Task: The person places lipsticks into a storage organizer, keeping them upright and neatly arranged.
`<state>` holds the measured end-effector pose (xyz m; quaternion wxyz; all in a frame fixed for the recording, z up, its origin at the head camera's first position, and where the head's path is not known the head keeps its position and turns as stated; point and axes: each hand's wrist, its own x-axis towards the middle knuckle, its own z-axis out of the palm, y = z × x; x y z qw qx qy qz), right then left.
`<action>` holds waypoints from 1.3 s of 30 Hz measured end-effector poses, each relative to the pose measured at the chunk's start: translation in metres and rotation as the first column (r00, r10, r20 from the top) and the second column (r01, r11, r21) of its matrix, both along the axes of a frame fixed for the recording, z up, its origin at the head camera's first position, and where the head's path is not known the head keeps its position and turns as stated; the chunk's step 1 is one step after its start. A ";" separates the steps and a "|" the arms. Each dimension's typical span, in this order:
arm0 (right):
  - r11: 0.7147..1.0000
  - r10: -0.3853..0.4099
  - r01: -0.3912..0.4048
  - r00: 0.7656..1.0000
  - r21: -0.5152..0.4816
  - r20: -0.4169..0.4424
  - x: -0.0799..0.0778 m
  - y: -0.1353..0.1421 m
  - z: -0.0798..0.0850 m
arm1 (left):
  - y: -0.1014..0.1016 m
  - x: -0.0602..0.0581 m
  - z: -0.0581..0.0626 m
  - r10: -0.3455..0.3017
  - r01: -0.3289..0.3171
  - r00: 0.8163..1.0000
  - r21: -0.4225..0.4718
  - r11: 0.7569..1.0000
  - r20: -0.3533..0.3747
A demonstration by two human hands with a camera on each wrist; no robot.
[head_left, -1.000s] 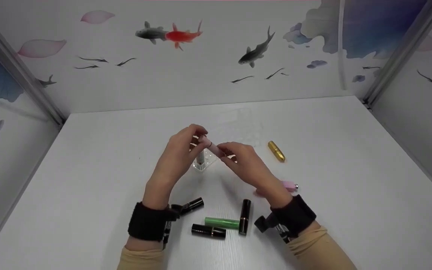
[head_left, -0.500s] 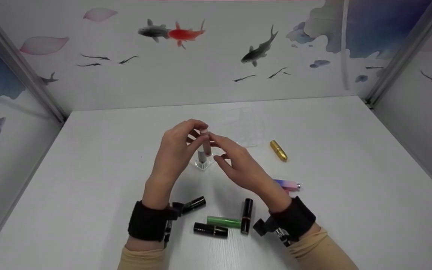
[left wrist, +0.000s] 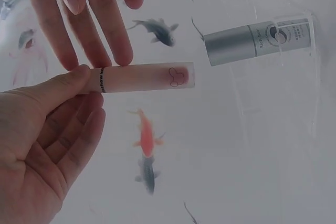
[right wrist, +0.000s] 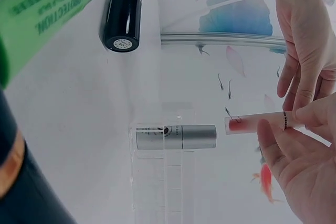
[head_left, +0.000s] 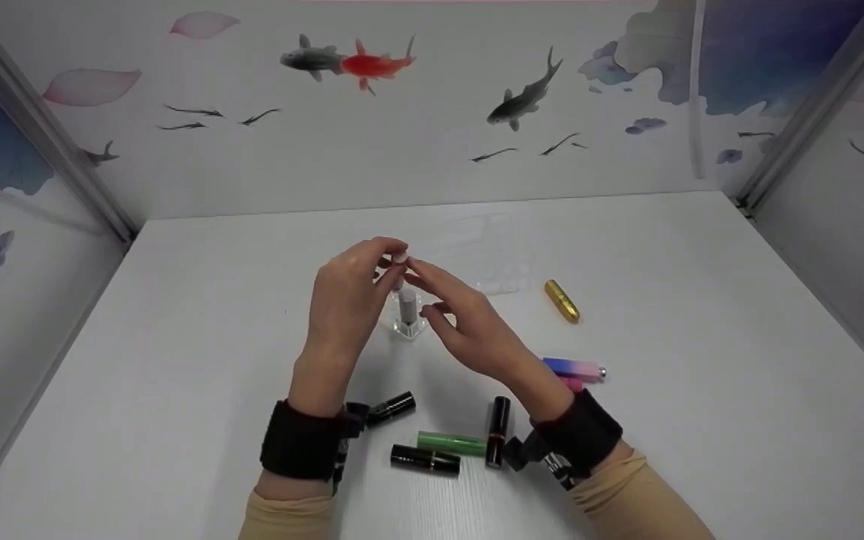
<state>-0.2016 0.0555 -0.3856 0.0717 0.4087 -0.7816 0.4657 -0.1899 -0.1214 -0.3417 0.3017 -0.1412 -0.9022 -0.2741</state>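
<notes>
My left hand [head_left: 349, 300] pinches the pale pink cap end of a lip gloss tube [left wrist: 147, 77] with thumb and fingers. The tube is see-through with reddish colour at its lower end and a mouse-head outline. My right hand [head_left: 469, 322] has its fingers stretched out, with fingertips right at the tube near the cap. Just below the tube, a silver lipstick [head_left: 408, 306] stands upright in a clear plastic holder [head_left: 408, 331]. In the right wrist view, a small gap shows between the tube and the silver lipstick [right wrist: 197, 136]. In the head view my fingers hide most of the tube.
Nearer the body lie several black lipsticks [head_left: 426, 459] and a green tube [head_left: 451, 443]. On the right are a gold lipstick [head_left: 562, 301] and a blue-pink tube [head_left: 574, 369] beside my right forearm. Printed wall panels [head_left: 432, 172] border the white table [head_left: 177, 337].
The lip gloss tube has turned from slanting between both hands to upright above the holder. My right hand has let go of its lower end, and its fingers have straightened.
</notes>
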 end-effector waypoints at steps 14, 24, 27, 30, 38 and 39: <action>0.988 -0.009 0.004 0.999 0.152 0.036 -0.009 -0.002 -0.009 | 0.003 -0.006 -0.014 0.027 -0.032 0.999 -0.126 0.992 -0.042; 0.968 -0.007 0.003 1.000 0.251 0.013 -0.011 -0.005 -0.018 | 0.001 -0.011 -0.022 0.044 -0.040 0.999 -0.127 0.991 0.031; 0.961 -0.006 -0.004 0.999 0.277 0.033 -0.011 -0.005 -0.019 | 0.001 -0.012 -0.023 0.049 -0.042 0.997 -0.128 0.991 0.057; 0.957 0.003 -0.017 0.999 0.289 0.049 -0.011 -0.004 -0.020 | 0.001 -0.012 -0.024 0.061 -0.049 0.994 -0.132 0.990 0.088; 0.948 0.013 -0.032 0.998 0.316 0.062 -0.010 -0.006 -0.019 | 0.002 -0.013 -0.022 0.094 -0.066 0.972 -0.136 0.989 0.214; 0.948 0.013 -0.031 0.998 0.318 0.061 -0.010 -0.007 -0.019 | 0.002 -0.013 -0.022 0.094 -0.065 0.971 -0.136 0.989 0.218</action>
